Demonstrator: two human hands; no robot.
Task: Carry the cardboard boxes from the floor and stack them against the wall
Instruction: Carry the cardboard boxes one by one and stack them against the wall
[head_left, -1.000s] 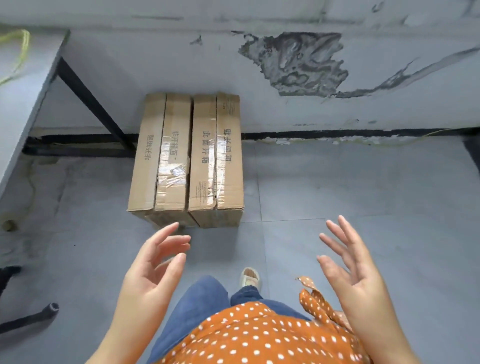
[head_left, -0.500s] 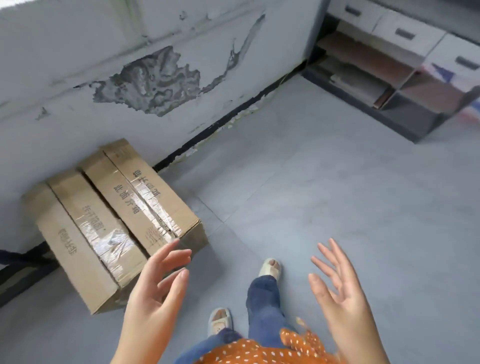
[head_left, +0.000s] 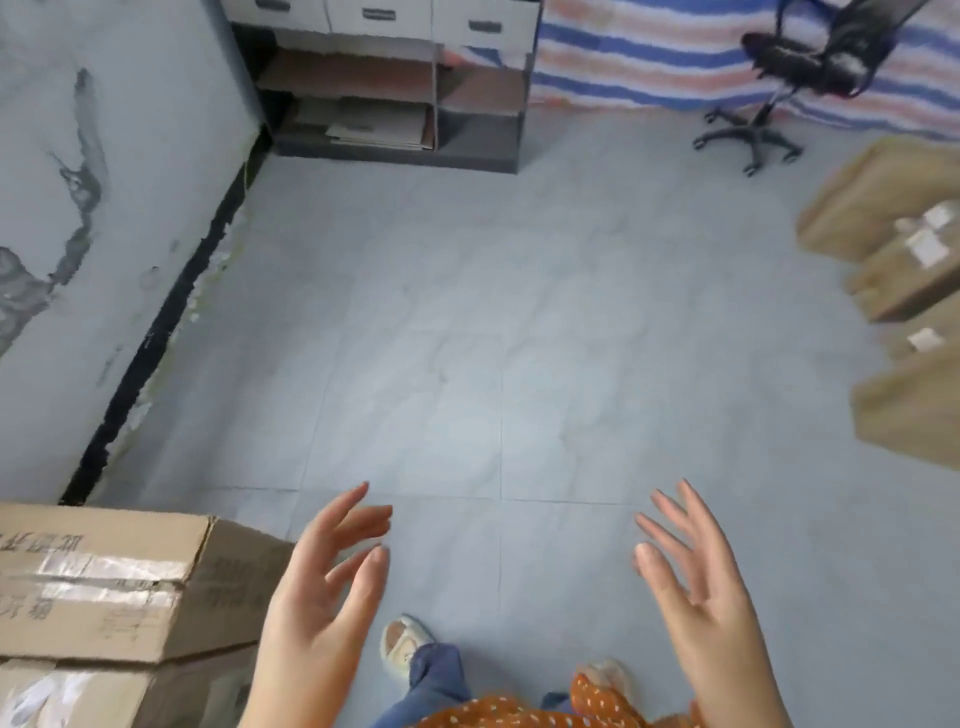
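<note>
**Between loads: empty hands, more boxes to fetch**

The pile of cardboard boxes (head_left: 906, 312) waiting on the floor lies well ahead and to the right of the right hand (head_left: 701, 597). The taped box stack (head_left: 104, 597) sits just left of the left hand (head_left: 322, 597), beside the wall (head_left: 104, 156). Both hands hover with fingers spread, gripping nothing. This looks like the walk for another box; next calls for crossing the floor and gripping one.

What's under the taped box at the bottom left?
Under the taped box lies another cardboard box, only its top edge and taped corner showing. The frame edge hides what lies below it.
</note>
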